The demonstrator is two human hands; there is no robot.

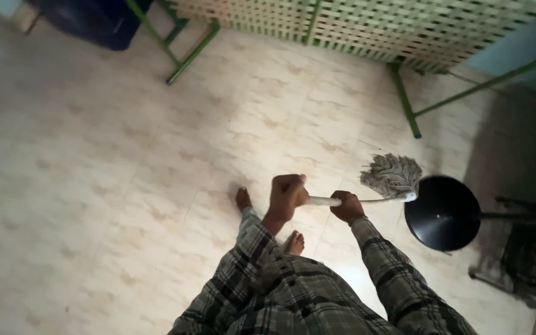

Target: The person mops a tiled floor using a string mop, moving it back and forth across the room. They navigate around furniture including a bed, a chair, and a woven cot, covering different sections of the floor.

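My left hand point(287, 194) is closed around the end of a white mop handle point(322, 201). Just to its right, my right hand point(347, 207) grips the same handle closer to the mop head. The grey stringy mop head point(393, 175) rests on the pale tiled floor point(125, 161), beside a black round disc point(444, 213). My bare feet point(243, 198) point(294, 242) stand on the tiles below my hands. I wear checked sleeves and checked clothing point(293, 291).
A green-framed cot with a woven lattice top point(367, 25) spans the far side, its legs point(404, 99) reaching the floor. A dark blue container point(94, 18) sits at the top left. Dark objects point(522, 248) crowd the right edge by the black disc.
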